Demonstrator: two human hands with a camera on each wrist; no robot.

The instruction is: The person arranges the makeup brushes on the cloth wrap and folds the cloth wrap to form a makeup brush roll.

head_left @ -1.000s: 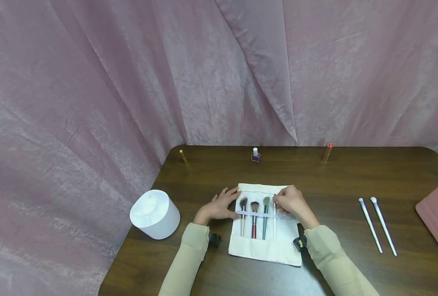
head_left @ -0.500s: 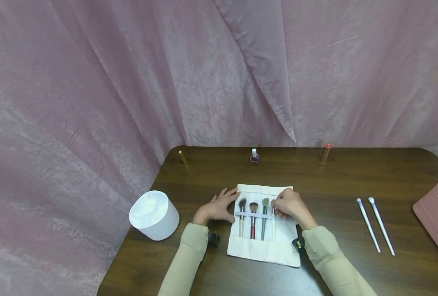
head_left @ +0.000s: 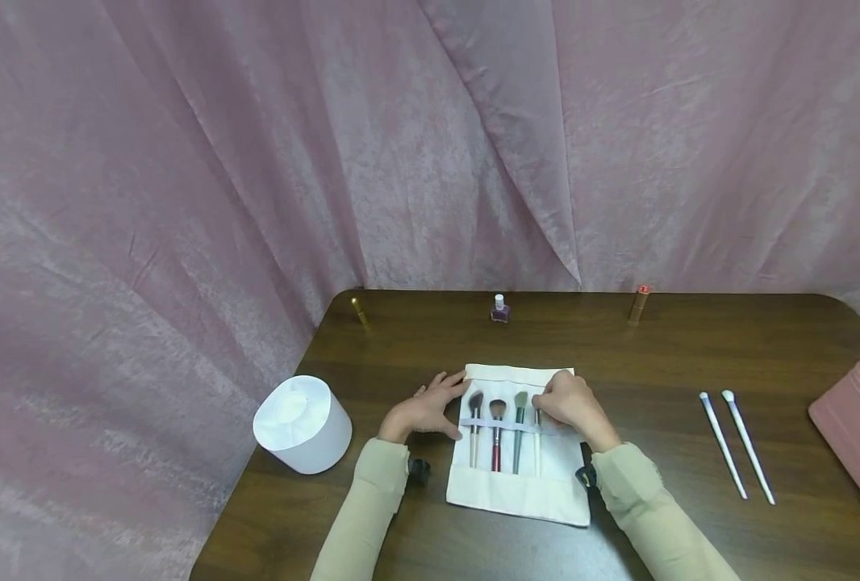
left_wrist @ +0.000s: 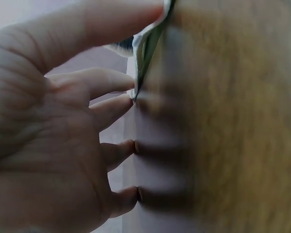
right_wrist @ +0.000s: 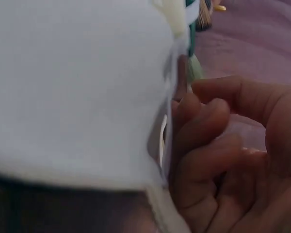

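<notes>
With the left hand (head_left: 424,410) pressing flat, straight fingers on the edge of the cream fabric brush roll (head_left: 517,492) mid-worktop, the right hand (head_left: 569,406) pinches a thin white-handled brush (head_left: 536,449) under its elastic band (head_left: 498,424), which could snag and drag the roll sideways.

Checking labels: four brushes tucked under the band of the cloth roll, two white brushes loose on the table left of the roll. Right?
Not quite. The two white brushes lie loose on the table to the right of the cloth roll, not left; the head view shows it. Left of the roll stands a white round container. Four brushes under the band is correct.
</notes>
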